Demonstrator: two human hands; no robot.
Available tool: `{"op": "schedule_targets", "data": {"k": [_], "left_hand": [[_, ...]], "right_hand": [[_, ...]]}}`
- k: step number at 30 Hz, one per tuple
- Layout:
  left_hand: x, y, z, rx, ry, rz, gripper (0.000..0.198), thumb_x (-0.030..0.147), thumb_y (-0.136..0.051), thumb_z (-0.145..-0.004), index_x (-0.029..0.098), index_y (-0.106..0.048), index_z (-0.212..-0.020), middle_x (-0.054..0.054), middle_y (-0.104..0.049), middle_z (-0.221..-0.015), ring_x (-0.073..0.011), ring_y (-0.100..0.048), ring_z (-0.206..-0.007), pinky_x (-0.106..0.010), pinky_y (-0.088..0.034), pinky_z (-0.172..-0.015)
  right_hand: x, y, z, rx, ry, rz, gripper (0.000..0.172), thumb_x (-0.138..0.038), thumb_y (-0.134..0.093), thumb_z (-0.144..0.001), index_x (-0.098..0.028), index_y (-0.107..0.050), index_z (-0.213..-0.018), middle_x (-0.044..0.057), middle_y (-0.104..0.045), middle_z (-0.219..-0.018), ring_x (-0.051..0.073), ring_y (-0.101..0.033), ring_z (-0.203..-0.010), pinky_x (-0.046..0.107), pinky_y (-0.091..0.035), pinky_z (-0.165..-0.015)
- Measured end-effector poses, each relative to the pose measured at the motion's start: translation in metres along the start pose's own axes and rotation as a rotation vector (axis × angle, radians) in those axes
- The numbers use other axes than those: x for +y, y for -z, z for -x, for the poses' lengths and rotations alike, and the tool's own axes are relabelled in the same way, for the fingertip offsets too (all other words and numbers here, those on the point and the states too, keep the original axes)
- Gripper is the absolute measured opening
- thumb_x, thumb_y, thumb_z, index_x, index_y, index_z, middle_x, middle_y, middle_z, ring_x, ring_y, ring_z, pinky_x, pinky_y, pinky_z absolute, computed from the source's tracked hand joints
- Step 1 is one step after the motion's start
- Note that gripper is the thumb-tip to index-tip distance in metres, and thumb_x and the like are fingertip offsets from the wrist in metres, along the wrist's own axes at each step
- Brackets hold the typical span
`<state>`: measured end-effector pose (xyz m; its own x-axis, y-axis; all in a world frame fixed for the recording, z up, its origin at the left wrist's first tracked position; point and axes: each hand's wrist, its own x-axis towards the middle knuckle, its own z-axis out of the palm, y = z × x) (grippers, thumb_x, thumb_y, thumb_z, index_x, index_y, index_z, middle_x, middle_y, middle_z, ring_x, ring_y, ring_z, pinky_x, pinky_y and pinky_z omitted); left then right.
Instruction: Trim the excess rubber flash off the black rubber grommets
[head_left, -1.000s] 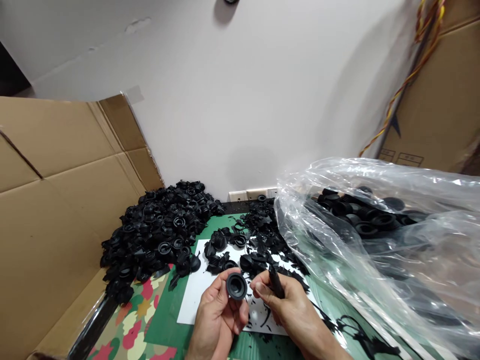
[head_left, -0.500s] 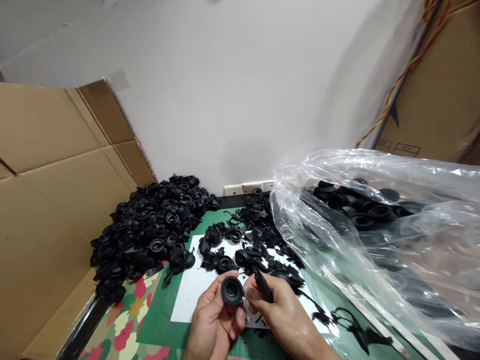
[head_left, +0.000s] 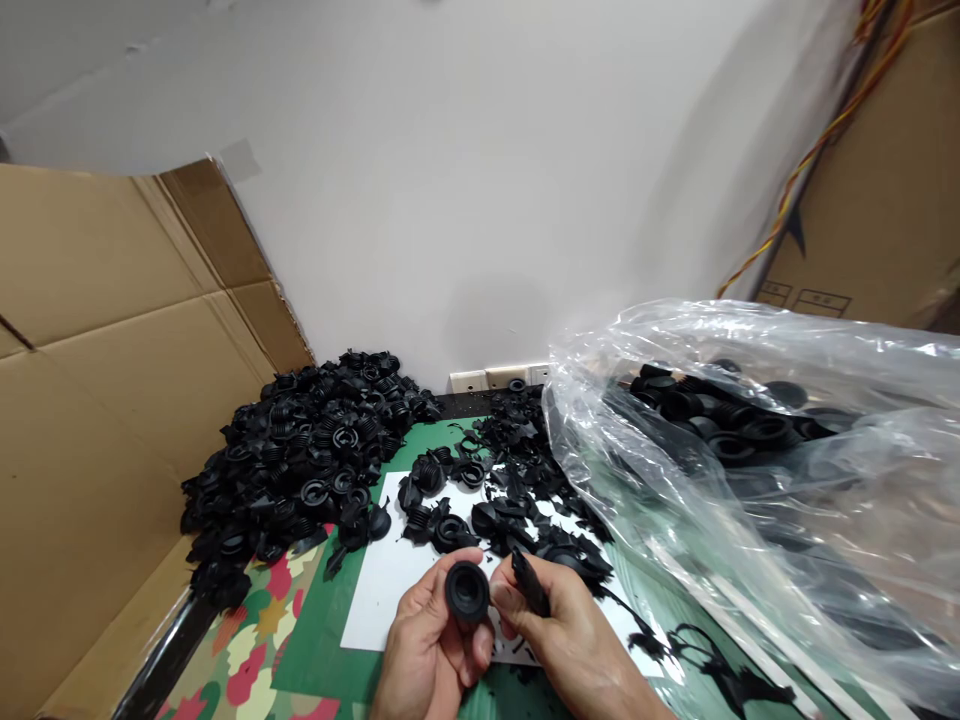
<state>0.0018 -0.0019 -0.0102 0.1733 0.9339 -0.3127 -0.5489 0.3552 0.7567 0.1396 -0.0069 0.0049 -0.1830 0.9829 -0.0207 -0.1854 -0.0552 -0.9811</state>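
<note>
A round black rubber grommet, its hollow side facing me, is held between the thumb and fingers of my left hand. Close at its right rim, the thumb and forefinger of my right hand are pinched together. A slim black pen-like tool rests in the right hand, pointing up and away; its exact kind is unclear. Whether the right fingertips also grip the rim is hidden. Just beyond both hands, several black rubber parts with ragged flaps lie on a white sheet.
On the left, a big heap of black rubber parts leans by a cardboard box. Black scraps are piled at the back. A clear plastic bag with more black parts fills the right. Beneath lies a green mat.
Both hands stay nearly in place, shifted very slightly down with the grommet, which has tilted a little. The surrounding piles look the same.
</note>
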Motion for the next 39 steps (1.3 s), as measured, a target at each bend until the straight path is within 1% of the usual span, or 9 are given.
{"op": "schedule_targets", "data": {"k": [6, 12, 18, 22, 24, 27, 31, 35, 39], "left_hand": [[-0.001, 0.0, 0.0, -0.015, -0.013, -0.012, 0.036, 0.043, -0.074, -0.069, 0.015, -0.071, -0.091, 0.001, -0.058, -0.05, -0.0087, -0.051, -0.035, -0.015, -0.027, -0.031], [0.001, -0.001, -0.001, -0.008, -0.038, -0.031, 0.037, 0.046, -0.073, -0.068, 0.015, -0.071, -0.089, 0.001, -0.059, -0.051, -0.0075, -0.051, -0.035, -0.014, -0.027, -0.032], [0.002, -0.005, 0.003, 0.024, -0.085, -0.116, 0.047, 0.054, -0.07, -0.067, 0.013, -0.07, -0.089, -0.001, -0.059, -0.051, -0.007, -0.049, -0.035, -0.014, -0.023, -0.031], [0.003, -0.005, 0.005, 0.038, -0.146, -0.294, 0.052, 0.058, -0.066, -0.069, 0.013, -0.069, -0.094, 0.001, -0.054, -0.043, -0.007, -0.045, -0.034, -0.014, -0.022, -0.032], [0.005, -0.003, 0.005, 0.053, -0.24, -0.417, 0.05, 0.055, -0.069, -0.067, 0.014, -0.07, -0.096, 0.002, -0.053, -0.045, -0.0073, -0.046, -0.036, -0.015, -0.028, -0.035], [0.007, -0.001, 0.005, 0.055, -0.393, -0.574, 0.041, 0.043, -0.077, -0.064, 0.017, -0.073, -0.095, 0.001, -0.057, -0.058, -0.0102, -0.049, -0.047, -0.019, -0.039, -0.046], [0.011, -0.003, 0.008, 0.005, -0.51, -0.737, 0.034, 0.023, -0.08, -0.063, 0.022, -0.075, -0.097, -0.003, -0.063, -0.077, -0.0144, -0.051, -0.061, -0.021, -0.044, -0.057], [0.012, -0.009, 0.012, 0.05, -0.485, -0.743, 0.034, 0.008, -0.077, -0.06, 0.022, -0.075, -0.091, -0.001, -0.063, -0.077, -0.0132, -0.051, -0.06, -0.02, -0.043, -0.056], [0.013, -0.014, 0.013, 0.079, -0.332, -0.588, 0.035, 0.002, -0.075, -0.054, 0.019, -0.074, -0.085, 0.003, -0.061, -0.059, -0.0117, -0.05, -0.051, -0.02, -0.043, -0.049]], "right_hand": [[0.0, -0.001, 0.0, 0.034, -0.01, 0.004, 0.036, -0.05, -0.057, -0.077, -0.018, -0.054, -0.061, 0.001, -0.058, -0.06, 0.018, -0.054, -0.061, 0.028, -0.041, -0.059], [0.004, 0.001, 0.001, 0.164, -0.057, 0.062, 0.031, -0.047, -0.059, -0.073, -0.018, -0.056, -0.063, -0.005, -0.043, -0.053, 0.011, -0.035, -0.049, 0.024, -0.031, -0.049], [0.008, 0.002, 0.0, 0.122, -0.083, 0.053, 0.03, -0.046, -0.059, -0.074, -0.018, -0.054, -0.065, -0.005, -0.042, -0.055, 0.01, -0.032, -0.047, 0.022, -0.025, -0.043], [0.008, 0.004, 0.0, 0.092, -0.087, 0.074, 0.036, -0.053, -0.059, -0.074, -0.019, -0.053, -0.064, -0.005, -0.041, -0.054, 0.01, -0.032, -0.046, 0.022, -0.024, -0.042], [0.006, 0.003, 0.0, 0.098, -0.074, 0.067, 0.04, -0.056, -0.061, -0.072, -0.018, -0.054, -0.063, -0.005, -0.042, -0.054, 0.01, -0.032, -0.046, 0.022, -0.025, -0.043], [0.001, 0.002, 0.002, 0.106, -0.053, 0.034, 0.04, -0.055, -0.067, -0.066, -0.017, -0.056, -0.063, -0.004, -0.045, -0.057, 0.011, -0.036, -0.052, 0.022, -0.029, -0.047], [-0.002, -0.001, 0.005, 0.093, -0.023, 0.0, 0.037, -0.053, -0.066, -0.067, -0.018, -0.054, -0.063, -0.005, -0.042, -0.058, 0.012, -0.037, -0.056, 0.023, -0.032, -0.052], [0.003, -0.001, 0.008, 0.09, 0.002, 0.022, 0.037, -0.053, -0.063, -0.069, -0.018, -0.053, -0.064, -0.005, -0.041, -0.059, 0.012, -0.035, -0.054, 0.023, -0.031, -0.051], [0.01, -0.001, 0.009, 0.12, -0.068, 0.037, 0.036, -0.053, -0.062, -0.071, -0.019, -0.054, -0.065, -0.007, -0.038, -0.054, 0.009, -0.029, -0.046, 0.022, -0.028, -0.046]]}}
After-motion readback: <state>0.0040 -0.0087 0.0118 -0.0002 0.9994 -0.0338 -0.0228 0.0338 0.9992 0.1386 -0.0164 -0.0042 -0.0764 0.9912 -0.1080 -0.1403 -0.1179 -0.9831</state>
